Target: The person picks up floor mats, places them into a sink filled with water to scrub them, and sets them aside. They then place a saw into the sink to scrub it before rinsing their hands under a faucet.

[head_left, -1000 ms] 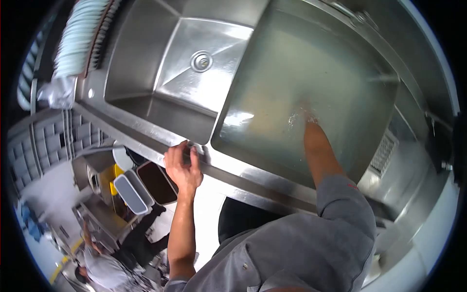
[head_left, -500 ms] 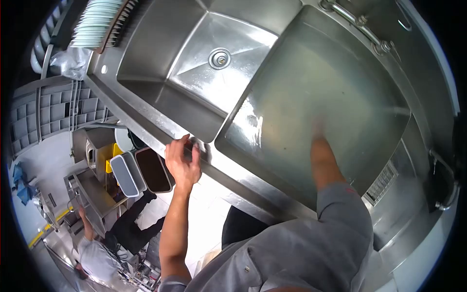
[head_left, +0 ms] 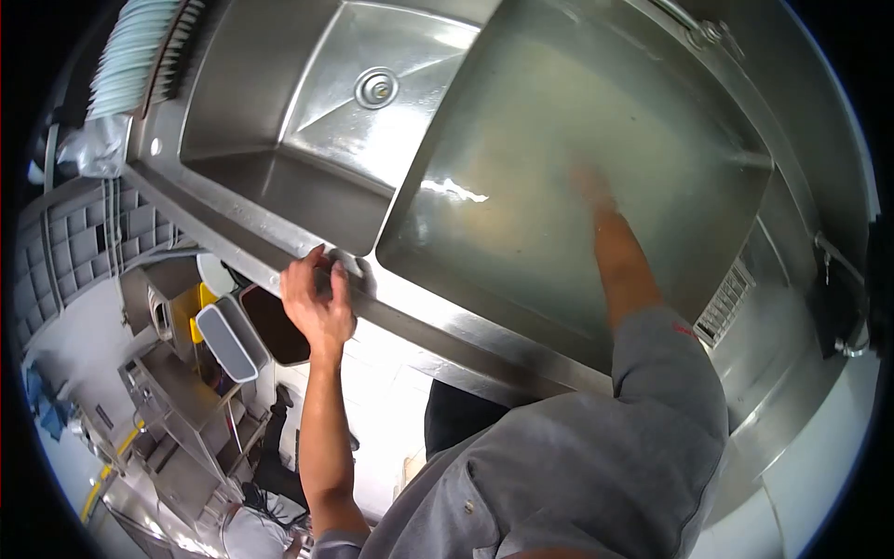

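Filled basin (head_left: 438, 305), steel, right-hand of a pair: holds cloudy water (head_left: 680, 196), pale and greenish, deep enough to cover the wrist. Right hand (head_left: 591, 182): under that water toward the basin's middle, blurred; whether its fingers are spread or closed, and on what, cannot be told. Sleeve (head_left: 661, 363): grey, ending above the surface. Left hand (head_left: 317, 293): half-open, fingers bent, thumb apart, resting on the front rim (head_left: 494, 343) near where the two basins meet; nothing seen lifted in it. Left basin (head_left: 233, 102): adjoining, drain (head_left: 377, 88) in its floor. Plates (head_left: 135, 61): pale, stacked on edge beyond the left basin, a plastic bag (head_left: 93, 149) just beside them. Handling, by judgement: the water is heavy in bulk, yielding, apt to slop if pushed fast, and hides whatever may lie below, so feel should lead over sight; the steel is stiff, not fragile, likely slippery where wet. Best hold: the front rim, fingers hooked over its edge; anything met underwater is better taken from beneath with a full palm than pinched.
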Demonstrator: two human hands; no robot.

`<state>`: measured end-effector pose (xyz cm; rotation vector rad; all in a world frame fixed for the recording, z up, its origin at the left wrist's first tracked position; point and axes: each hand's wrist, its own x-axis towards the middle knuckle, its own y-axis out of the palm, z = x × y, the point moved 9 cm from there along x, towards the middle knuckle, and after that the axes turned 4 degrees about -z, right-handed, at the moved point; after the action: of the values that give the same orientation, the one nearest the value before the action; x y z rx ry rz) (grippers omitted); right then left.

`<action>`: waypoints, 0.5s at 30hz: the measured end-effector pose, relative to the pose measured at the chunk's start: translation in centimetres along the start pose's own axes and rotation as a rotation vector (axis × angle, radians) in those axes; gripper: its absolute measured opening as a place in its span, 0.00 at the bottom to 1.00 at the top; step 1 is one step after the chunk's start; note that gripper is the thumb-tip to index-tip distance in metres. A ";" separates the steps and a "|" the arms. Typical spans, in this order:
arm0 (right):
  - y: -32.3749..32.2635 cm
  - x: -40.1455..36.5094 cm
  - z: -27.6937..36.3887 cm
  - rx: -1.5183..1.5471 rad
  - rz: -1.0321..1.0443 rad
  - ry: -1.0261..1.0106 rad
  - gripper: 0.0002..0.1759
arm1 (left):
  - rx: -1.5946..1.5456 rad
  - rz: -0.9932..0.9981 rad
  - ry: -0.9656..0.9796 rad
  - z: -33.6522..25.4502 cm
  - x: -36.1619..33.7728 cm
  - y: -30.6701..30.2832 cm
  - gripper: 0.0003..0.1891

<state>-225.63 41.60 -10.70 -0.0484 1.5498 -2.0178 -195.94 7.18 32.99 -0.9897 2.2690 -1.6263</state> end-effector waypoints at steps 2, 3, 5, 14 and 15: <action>7.2 1.5 -4.2 0.157 -0.019 -0.092 0.27 | -0.023 -0.014 0.017 0.0 0.1 -0.1 0.13; 10.8 1.8 -6.8 0.403 -0.100 -0.203 0.30 | -0.013 -0.014 0.017 0.0 0.1 -0.1 0.13; 6.3 -1.3 -0.5 0.079 0.276 0.033 0.32 | 0.003 -0.003 -0.007 0.5 -0.1 -0.1 0.13; 11.5 1.5 -4.7 -0.715 0.212 -0.275 0.32 | -0.001 -0.015 -0.052 0.9 0.0 -0.5 0.13; 11.0 1.5 -4.4 -0.672 0.212 -0.245 0.32 | -0.008 -0.023 -0.045 0.8 0.1 -0.6 0.13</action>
<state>-223.80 43.11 -22.44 -0.3611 1.9018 -1.2105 -195.40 6.36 33.19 -1.0472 2.2451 -1.5880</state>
